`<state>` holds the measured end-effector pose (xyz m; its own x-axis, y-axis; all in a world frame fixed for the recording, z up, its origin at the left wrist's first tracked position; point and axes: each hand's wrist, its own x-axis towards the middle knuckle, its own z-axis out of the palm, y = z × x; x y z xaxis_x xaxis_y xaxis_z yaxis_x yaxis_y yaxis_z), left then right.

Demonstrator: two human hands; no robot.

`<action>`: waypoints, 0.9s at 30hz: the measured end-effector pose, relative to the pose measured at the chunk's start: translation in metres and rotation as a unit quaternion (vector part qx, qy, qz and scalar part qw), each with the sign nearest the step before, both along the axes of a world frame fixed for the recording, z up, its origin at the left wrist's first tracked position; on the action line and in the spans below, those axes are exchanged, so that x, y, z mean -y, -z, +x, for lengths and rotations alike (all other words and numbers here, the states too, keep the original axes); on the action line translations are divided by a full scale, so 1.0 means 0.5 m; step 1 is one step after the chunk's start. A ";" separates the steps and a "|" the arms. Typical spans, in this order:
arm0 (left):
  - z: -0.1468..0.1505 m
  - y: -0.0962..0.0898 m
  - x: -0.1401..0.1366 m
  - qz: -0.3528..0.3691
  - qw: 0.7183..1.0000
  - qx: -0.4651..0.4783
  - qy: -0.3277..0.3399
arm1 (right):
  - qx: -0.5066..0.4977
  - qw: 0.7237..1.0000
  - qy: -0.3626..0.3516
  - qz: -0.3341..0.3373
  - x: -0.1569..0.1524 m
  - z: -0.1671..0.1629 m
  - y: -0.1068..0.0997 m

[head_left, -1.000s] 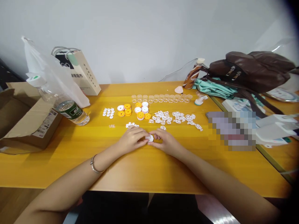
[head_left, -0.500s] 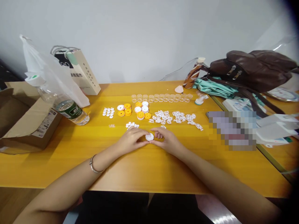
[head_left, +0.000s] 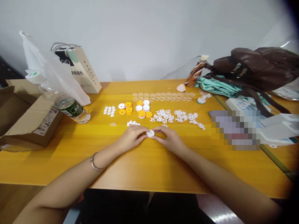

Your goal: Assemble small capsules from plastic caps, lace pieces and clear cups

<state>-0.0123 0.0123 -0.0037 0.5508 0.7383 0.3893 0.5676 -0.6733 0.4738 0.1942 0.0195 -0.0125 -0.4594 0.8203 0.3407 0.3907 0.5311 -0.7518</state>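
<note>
Between my two hands, just above the middle of the table, is a small round white plastic piece [head_left: 150, 133]. My left hand [head_left: 132, 137] pinches its left edge between thumb and fingers. From the other side, my right hand [head_left: 170, 138] grips the right edge with thumb and fingertips. Small white round caps [head_left: 133, 123] lie just beyond my left hand. Past my right hand spreads a pile of white openwork pieces [head_left: 164, 115]. Yellow and white round discs [head_left: 143, 109] stand in stacked groups farther back.
A row of clear cups [head_left: 168, 96] lines the back. White knobs [head_left: 109, 110] and tiny clear parts [head_left: 112, 124] lie left. A water bottle [head_left: 72, 109] leans by a cardboard box [head_left: 46, 124]. A brown bottle [head_left: 195, 73], a brown bag [head_left: 257, 67] and a blurred-out flat object [head_left: 233, 130] are right.
My right fingers have uncurled somewhat and now close on the white piece's right edge. The view has shifted slightly; the parts on the table lie as before.
</note>
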 end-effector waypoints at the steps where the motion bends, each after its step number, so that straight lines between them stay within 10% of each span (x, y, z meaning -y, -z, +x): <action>1: -0.001 0.001 0.000 0.001 1.000 0.001 0.004 | 0.002 1.000 -0.001 0.008 0.000 0.000 0.001; 27: -0.004 0.002 0.003 0.040 0.999 -0.014 0.023 | -0.006 0.997 -0.033 0.074 -0.002 0.003 -0.003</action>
<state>-0.0142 0.0108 -0.0049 0.5946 0.6793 0.4302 0.5485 -0.7339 0.4007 0.1957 0.0205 -0.0112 -0.5053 0.7290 0.4617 0.3428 0.6606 -0.6679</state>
